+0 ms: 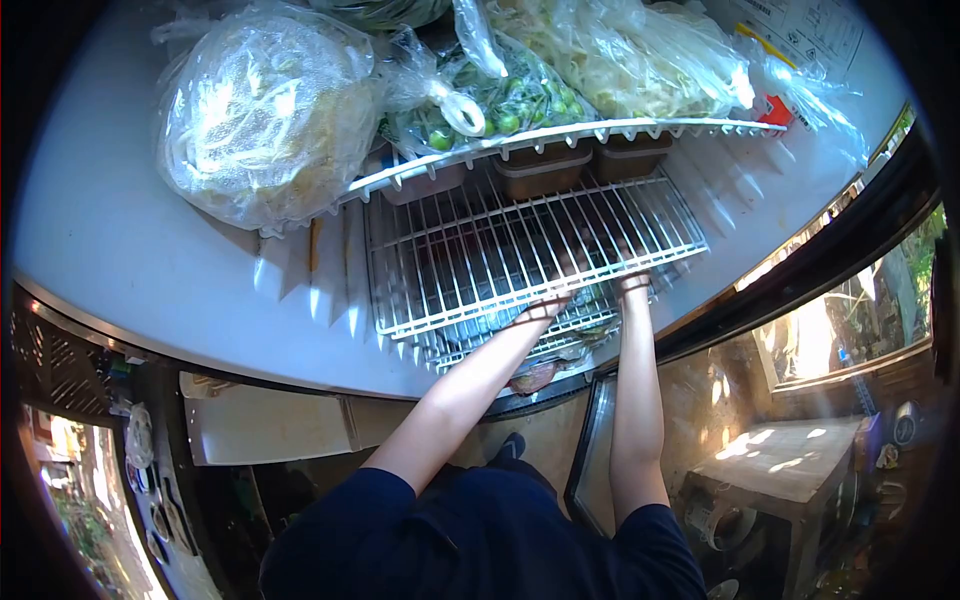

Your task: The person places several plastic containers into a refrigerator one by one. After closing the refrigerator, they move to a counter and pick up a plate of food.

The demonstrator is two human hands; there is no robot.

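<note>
Both my arms reach into an open refrigerator, below a white wire shelf. My left hand is under the shelf's front edge, its fingers hidden behind the wires and in shadow. Close to the right end of that edge, my right hand is also under the shelf, fingers hidden. Whether either hand holds anything cannot be made out. Beneath the hands lies a lower wire rack with some wrapped items that are hard to identify. A round reddish-brown item sits low near the front.
An upper wire shelf bears a large plastic bag, a bag of green round produce and a bag of pale produce. Brown containers stand beneath it. A wooden table is at the right, outside the refrigerator.
</note>
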